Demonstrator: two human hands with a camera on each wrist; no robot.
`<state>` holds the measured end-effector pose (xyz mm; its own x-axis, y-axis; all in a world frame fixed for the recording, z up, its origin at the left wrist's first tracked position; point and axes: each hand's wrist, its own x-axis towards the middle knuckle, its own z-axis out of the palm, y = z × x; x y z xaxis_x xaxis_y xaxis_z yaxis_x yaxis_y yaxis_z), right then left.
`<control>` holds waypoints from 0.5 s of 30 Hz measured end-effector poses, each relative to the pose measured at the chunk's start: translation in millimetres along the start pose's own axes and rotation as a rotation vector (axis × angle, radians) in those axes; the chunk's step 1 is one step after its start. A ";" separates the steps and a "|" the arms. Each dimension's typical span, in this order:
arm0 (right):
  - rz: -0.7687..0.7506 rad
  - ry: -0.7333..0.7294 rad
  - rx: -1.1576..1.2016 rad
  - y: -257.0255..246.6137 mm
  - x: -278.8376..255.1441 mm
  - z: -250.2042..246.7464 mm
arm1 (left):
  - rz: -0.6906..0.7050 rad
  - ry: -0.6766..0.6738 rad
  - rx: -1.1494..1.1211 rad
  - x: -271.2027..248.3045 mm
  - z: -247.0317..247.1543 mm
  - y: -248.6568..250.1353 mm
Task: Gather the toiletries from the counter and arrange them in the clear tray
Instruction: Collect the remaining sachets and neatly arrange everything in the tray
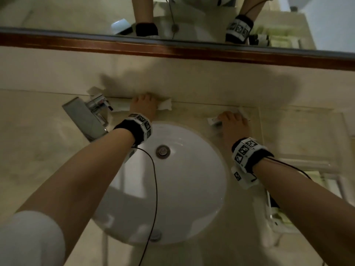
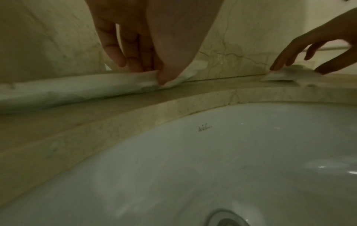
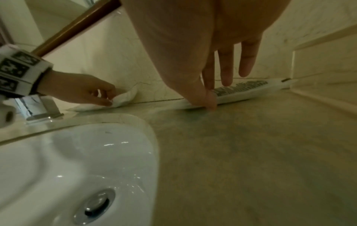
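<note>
A long white packet (image 1: 165, 105) (image 2: 77, 90) lies along the wall behind the sink. My left hand (image 1: 143, 99) (image 2: 152, 73) pinches its right part between thumb and fingers. To the right, a white tube (image 3: 245, 90) (image 1: 213, 120) with dark print and a dark cap lies on the counter by the wall. My right hand (image 1: 230, 117) (image 3: 209, 102) pinches the tube's flat end with thumb and index finger, the other fingers straight. The clear tray (image 1: 311, 163) stands on the counter to the right of that hand; its wall (image 3: 318, 73) rises just past the tube's cap.
A white round sink (image 1: 192, 179) fills the middle, with a chrome faucet (image 1: 92, 114) at its left. A wood-framed mirror (image 1: 172, 47) runs along the wall above. Greenish packets (image 1: 278, 217) lie near the counter's front right. Cables hang from both wristbands.
</note>
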<state>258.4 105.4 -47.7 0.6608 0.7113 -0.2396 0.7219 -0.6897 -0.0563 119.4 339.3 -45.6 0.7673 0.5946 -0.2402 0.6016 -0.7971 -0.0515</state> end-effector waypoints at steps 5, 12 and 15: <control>-0.073 0.026 -0.094 1.8 5.7 -6.4 | 0.072 0.100 0.005 -11.3 -11.1 9.7; -0.013 0.086 0.245 6.4 -12.5 -31.4 | 0.208 0.154 -0.283 -46.1 -48.2 51.2; 0.000 0.132 0.415 20.2 -36.5 -43.3 | 0.231 0.138 -0.325 -61.5 -61.0 78.6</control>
<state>257.8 71.4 1.9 0.7012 0.7036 -0.1150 0.5957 -0.6668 -0.4478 133.1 246.5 24.3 0.8994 0.4306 -0.0760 0.4323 -0.8497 0.3018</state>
